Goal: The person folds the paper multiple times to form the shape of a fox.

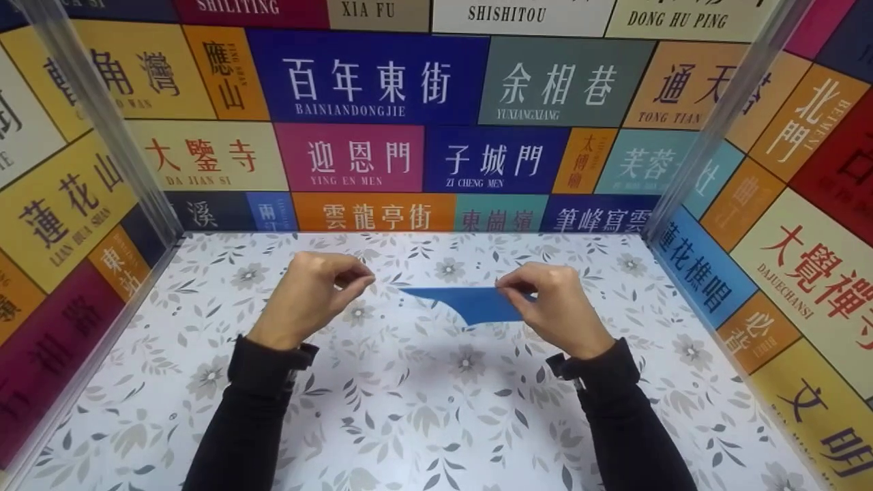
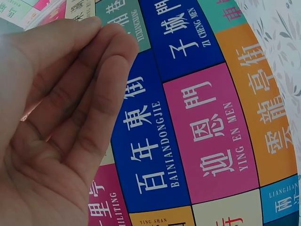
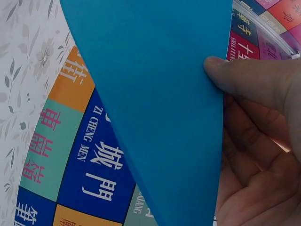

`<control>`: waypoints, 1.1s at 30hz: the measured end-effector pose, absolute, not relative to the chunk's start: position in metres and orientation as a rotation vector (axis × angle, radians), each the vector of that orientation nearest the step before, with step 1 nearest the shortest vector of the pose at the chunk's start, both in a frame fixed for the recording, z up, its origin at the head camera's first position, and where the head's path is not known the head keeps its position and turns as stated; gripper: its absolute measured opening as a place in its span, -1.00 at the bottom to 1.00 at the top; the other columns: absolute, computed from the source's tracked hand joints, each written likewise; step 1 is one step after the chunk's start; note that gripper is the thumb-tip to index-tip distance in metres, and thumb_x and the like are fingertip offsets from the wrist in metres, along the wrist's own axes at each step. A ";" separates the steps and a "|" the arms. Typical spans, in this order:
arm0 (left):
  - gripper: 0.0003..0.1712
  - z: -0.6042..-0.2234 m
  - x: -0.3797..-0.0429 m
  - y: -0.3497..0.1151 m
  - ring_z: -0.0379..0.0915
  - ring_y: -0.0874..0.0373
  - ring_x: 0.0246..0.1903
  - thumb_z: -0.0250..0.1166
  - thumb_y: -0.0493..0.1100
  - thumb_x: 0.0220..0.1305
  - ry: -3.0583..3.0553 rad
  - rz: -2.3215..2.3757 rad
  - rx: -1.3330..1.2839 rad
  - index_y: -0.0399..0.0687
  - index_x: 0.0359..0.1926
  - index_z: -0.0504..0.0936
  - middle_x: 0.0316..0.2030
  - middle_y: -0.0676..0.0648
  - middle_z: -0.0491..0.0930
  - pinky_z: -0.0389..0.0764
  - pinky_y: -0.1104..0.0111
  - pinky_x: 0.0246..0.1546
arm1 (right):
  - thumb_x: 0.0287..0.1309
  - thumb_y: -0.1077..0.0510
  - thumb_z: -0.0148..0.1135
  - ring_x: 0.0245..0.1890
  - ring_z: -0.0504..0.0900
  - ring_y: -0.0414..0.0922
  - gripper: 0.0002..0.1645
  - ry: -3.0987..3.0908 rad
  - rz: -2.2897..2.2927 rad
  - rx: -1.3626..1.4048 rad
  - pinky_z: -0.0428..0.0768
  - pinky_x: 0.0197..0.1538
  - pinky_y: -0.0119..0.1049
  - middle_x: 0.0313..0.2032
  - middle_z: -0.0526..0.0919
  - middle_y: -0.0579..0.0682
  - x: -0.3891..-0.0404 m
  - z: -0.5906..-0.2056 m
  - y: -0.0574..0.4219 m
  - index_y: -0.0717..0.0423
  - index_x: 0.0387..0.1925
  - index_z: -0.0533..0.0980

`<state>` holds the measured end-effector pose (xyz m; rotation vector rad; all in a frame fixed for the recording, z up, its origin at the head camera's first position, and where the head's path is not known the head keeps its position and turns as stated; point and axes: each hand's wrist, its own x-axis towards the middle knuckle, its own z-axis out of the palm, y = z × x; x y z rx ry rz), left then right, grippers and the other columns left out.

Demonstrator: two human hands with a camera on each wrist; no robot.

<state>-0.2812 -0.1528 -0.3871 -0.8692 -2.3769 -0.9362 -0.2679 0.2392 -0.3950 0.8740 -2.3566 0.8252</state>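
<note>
Right hand [image 1: 558, 305] pinches blue sheet [image 1: 470, 305] by edge; left hand [image 1: 307, 300], fingers [image 2: 106, 89] bunched, nothing visibly held; sheet likely light, easily creased, best taken by edges

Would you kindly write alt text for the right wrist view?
The right hand pinches the edge of a blue sheet, its thumb in front, with lettered coloured panels and a white flower-patterned surface behind it.
</note>
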 end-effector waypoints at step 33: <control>-0.90 -0.394 -0.271 -0.122 0.89 0.11 -0.16 0.58 -0.11 0.58 -2.351 -0.747 -0.966 -0.01 -0.04 0.93 -0.16 -0.01 0.94 0.91 0.20 -0.01 | 0.40 0.37 0.59 -0.23 0.92 -0.10 -0.90 -2.375 0.801 0.944 0.93 -0.10 -0.20 -0.23 0.94 0.05 -0.266 -0.403 0.226 0.16 -0.15 0.89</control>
